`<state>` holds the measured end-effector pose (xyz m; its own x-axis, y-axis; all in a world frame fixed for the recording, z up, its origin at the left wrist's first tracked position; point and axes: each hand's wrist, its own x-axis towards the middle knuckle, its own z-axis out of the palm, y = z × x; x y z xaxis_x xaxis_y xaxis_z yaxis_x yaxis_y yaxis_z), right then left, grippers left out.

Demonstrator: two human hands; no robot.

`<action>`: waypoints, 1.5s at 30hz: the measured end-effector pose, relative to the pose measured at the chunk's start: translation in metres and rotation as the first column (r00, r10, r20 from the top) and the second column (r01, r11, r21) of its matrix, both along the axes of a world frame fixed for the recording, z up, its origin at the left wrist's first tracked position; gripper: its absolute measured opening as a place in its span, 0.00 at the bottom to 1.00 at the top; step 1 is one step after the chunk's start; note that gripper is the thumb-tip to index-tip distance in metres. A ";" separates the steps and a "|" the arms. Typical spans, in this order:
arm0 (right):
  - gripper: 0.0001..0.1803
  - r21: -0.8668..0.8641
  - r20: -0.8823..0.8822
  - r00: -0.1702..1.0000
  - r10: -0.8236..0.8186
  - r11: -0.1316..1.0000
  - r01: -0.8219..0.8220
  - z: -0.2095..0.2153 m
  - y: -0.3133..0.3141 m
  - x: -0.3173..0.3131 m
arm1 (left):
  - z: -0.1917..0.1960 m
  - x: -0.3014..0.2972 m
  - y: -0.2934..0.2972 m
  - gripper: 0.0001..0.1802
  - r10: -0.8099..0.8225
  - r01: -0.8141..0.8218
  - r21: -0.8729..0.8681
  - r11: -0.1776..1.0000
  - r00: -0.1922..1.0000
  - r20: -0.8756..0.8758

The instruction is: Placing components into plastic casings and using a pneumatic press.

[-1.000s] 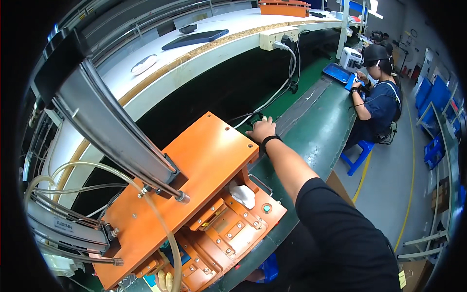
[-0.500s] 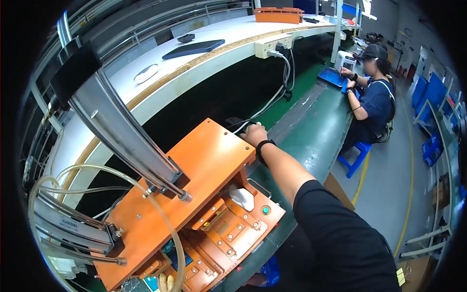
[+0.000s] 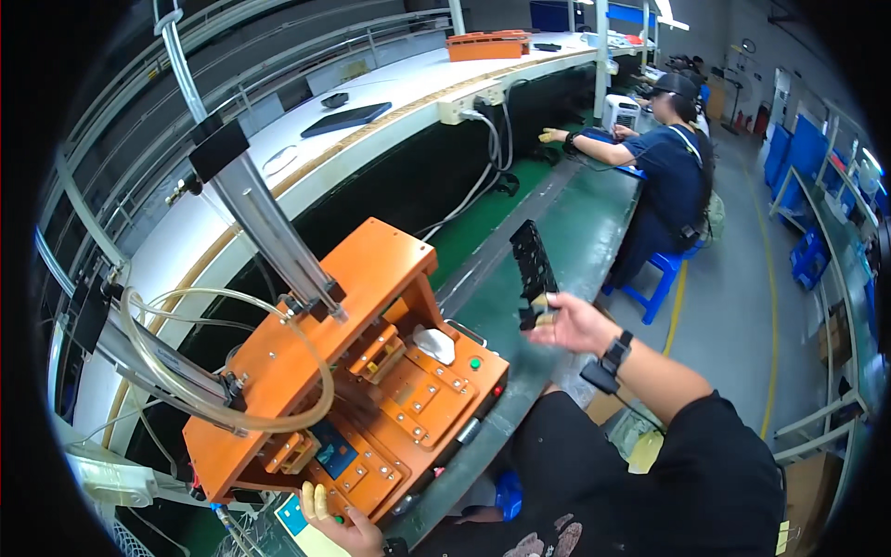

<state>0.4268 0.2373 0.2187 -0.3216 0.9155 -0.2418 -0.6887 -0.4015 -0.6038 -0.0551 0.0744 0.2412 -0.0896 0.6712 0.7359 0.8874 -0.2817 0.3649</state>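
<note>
My right hand [image 3: 574,325] grips the lower end of a black slotted plastic tray [image 3: 533,269] and holds it upright in the air above the green workbench [image 3: 557,232]. A dark watch band sits on that wrist. My left hand [image 3: 336,522] rests at the bottom edge of the orange press fixture [image 3: 362,362], fingers touching its front corner beside a small blue panel. The fixture has a white oval part [image 3: 433,343] on its lower plate and clear hoses looping off its left side.
A slanted metal column [image 3: 264,223] rises from the fixture. Behind it runs a white conveyor shelf [image 3: 306,158] with a power strip and cables. A seated person in dark blue [image 3: 673,167] works further down the bench on a blue stool. Blue bins stand at far right.
My right hand was reaching to the bench behind the fixture; now it has pulled back toward me holding the black tray upright. The view has swung left and down.
</note>
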 end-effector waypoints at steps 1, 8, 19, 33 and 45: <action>0.27 0.035 -0.060 0.994 0.086 0.996 -0.084 0.003 -0.022 -0.012 | -0.004 -0.004 -0.006 0.33 0.009 -0.009 -0.003 1.000 1.000 -0.010; 0.35 0.258 -0.273 0.816 0.510 0.856 -0.448 -0.036 -0.150 -0.115 | 0.015 0.062 -0.043 0.36 -0.400 0.401 -0.006 0.916 0.915 0.063; 0.38 0.283 -0.367 0.528 0.766 0.633 -0.721 -0.039 -0.179 -0.200 | 0.014 0.075 -0.087 0.40 -0.450 0.430 -0.267 0.863 0.893 -0.015; 0.31 0.290 -0.046 0.612 0.790 0.596 -0.748 -0.055 -0.165 -0.188 | 0.027 0.023 -0.069 0.37 -0.307 0.403 -0.342 0.849 0.903 0.301; 0.28 0.121 0.198 0.687 0.699 0.678 -0.725 -0.095 -0.177 -0.137 | 0.026 -0.029 -0.032 0.37 -0.119 0.278 -0.353 0.893 0.904 0.411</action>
